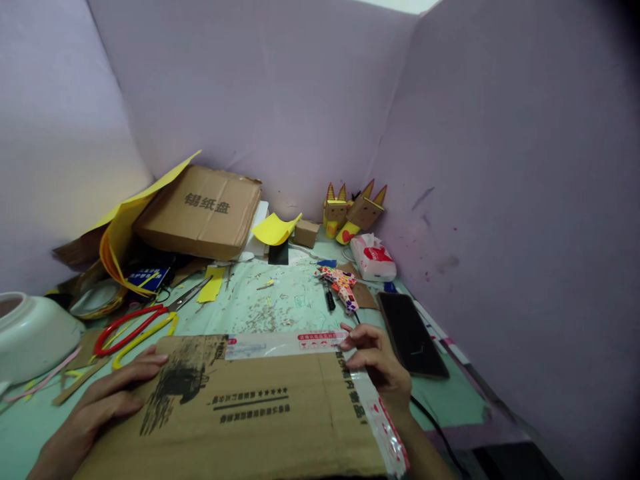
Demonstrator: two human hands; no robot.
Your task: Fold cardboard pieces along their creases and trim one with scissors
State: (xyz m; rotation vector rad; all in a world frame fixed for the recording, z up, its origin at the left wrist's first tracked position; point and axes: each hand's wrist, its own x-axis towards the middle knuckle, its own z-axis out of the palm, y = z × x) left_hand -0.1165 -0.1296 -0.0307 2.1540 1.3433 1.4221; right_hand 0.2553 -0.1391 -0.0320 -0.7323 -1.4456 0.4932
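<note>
Cardboard piece [250, 420], brown, front and center at near side of green-covered table [250, 287], bottom of it running out of frame. Flat panel or box, can't tell. Black smudgy print in far left corner, streaky strokes down left side; mid-panel two lines of small characters, one with row of stars, dark rule between, reading upside down from here; bigger black characters along right side. Clear tape with red print on far edge, more down right edge, wrinkled and shiny near the bottom. Left hand [107, 400] gripping left edge, fingers over top face, thumb's hold unclear. Right hand [383, 367] pinching far right corner, fingertips on tape. Scissors [135, 333] just beyond left hand; black phone [413, 333] right of right hand.
</note>
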